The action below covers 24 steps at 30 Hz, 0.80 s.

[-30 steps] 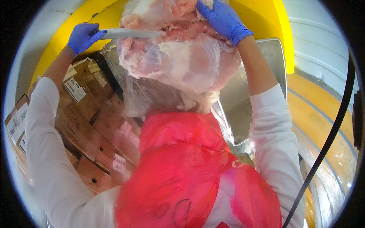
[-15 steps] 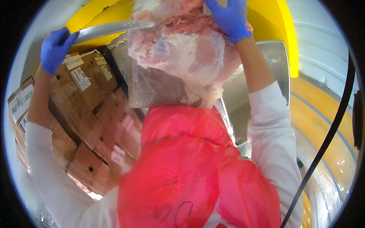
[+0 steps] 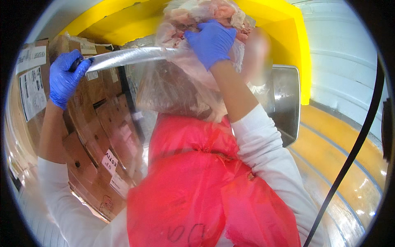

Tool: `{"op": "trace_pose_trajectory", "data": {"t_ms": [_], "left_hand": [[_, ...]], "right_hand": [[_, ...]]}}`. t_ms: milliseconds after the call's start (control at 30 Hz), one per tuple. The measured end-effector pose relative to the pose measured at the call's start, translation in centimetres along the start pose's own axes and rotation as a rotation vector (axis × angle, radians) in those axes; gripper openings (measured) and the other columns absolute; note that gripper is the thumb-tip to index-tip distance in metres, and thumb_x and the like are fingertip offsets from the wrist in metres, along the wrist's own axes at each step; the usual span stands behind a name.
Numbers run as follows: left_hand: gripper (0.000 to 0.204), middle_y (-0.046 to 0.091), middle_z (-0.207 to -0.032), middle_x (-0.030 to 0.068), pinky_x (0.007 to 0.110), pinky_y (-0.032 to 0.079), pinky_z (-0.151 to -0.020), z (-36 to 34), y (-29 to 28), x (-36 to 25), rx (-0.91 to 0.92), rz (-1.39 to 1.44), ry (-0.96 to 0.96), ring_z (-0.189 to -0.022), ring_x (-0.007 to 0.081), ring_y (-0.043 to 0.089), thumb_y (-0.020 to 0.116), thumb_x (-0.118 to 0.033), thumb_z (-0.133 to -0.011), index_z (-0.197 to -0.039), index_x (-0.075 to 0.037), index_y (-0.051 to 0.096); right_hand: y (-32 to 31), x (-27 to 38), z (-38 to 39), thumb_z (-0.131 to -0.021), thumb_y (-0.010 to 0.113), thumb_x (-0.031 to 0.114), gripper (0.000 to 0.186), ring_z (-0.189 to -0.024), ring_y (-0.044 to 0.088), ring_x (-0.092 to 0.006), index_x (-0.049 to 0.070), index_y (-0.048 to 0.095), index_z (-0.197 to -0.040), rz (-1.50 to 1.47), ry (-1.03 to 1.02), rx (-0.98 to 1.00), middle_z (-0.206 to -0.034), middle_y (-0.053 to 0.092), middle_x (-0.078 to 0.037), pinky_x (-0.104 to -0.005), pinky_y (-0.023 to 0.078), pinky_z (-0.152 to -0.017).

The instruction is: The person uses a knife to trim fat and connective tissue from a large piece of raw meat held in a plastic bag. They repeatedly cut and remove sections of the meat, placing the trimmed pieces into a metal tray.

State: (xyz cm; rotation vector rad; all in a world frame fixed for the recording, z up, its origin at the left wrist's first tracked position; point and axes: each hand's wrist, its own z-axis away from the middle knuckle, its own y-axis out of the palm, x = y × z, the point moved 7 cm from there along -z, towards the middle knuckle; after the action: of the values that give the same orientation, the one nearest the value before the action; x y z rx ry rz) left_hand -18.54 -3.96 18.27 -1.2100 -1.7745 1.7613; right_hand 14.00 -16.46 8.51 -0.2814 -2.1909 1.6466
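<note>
A long-bladed butcher knife (image 3: 129,57) with a dark handle is gripped in my blue-gloved left hand (image 3: 66,76). Its blade reaches rightward, and the tip end lies against a large piece of raw pale-pink meat (image 3: 185,20). My right hand (image 3: 214,43), also gloved in blue, has its fingers curled into the top of the meat, just beyond the blade's end. Beneath the meat hangs clear plastic wrap (image 3: 164,92), close to my red apron (image 3: 185,173). A pale, blurred part (image 3: 257,55) shows at the meat's right side.
Behind the meat rises a yellow bin or panel (image 3: 284,33). At the right stands a metal tray (image 3: 286,107). Stacked cardboard boxes (image 3: 88,119) fill the left side. A black cable (image 3: 349,164) runs down the right, before an orange-yellow striped surface (image 3: 341,156).
My right hand has shifted left and down across the meat, its fingers now curled in. My left hand and the knife have moved slightly right and down.
</note>
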Motion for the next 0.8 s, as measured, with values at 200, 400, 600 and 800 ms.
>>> {"op": "trace_pose_trajectory", "data": {"t_ms": [200, 400, 600, 800], "left_hand": [[0.030, 0.053, -0.066, 0.0134, 0.039, 0.041, -0.061, 3.4, -0.4, -0.8, -0.040, 0.034, -0.008, -0.063, 0.0310, 0.049, 0.077, -0.026, -0.084, -0.074, -0.005, 0.059], [0.031, 0.054, -0.067, 0.0138, 0.039, 0.042, -0.062, 5.7, -1.0, -0.1, -0.067, 0.053, -0.073, -0.063, 0.0313, 0.049, 0.077, -0.027, -0.085, -0.075, -0.004, 0.058], [0.031, 0.054, -0.067, 0.0143, 0.039, 0.042, -0.062, 7.5, -0.9, -0.3, -0.067, 0.066, -0.091, -0.064, 0.0319, 0.050, 0.076, -0.028, -0.085, -0.075, -0.004, 0.059], [0.032, 0.054, -0.066, 0.0152, 0.040, 0.042, -0.061, 6.2, -1.0, -0.9, -0.027, 0.075, -0.107, -0.062, 0.0325, 0.051, 0.075, -0.029, -0.086, -0.075, -0.004, 0.059]], "right_hand": [[0.7, 0.2, -1.3, -0.084, 0.065, 0.048, 0.037, -0.088, 0.068, -0.0317, 0.014, 0.078, -0.086, 0.078, 0.058, 0.057, -0.092, 0.073, -0.010, -0.0489, 0.038, -0.085], [2.2, 0.7, -1.5, -0.089, 0.061, 0.033, 0.025, -0.081, 0.066, -0.0295, 0.015, 0.075, -0.080, 0.218, -0.228, -0.037, -0.086, 0.070, -0.008, -0.0455, 0.041, -0.082], [1.2, 1.1, -1.6, -0.085, 0.059, 0.019, 0.018, -0.085, 0.065, -0.0287, 0.017, 0.075, -0.078, -0.041, -0.497, -0.137, -0.081, 0.068, -0.010, -0.0436, 0.043, -0.083], [2.2, 2.4, -0.3, -0.081, 0.062, 0.021, 0.012, -0.081, 0.064, -0.0255, 0.016, 0.072, -0.076, 0.079, -0.614, -0.137, -0.079, 0.065, -0.005, -0.0433, 0.044, -0.082]]}}
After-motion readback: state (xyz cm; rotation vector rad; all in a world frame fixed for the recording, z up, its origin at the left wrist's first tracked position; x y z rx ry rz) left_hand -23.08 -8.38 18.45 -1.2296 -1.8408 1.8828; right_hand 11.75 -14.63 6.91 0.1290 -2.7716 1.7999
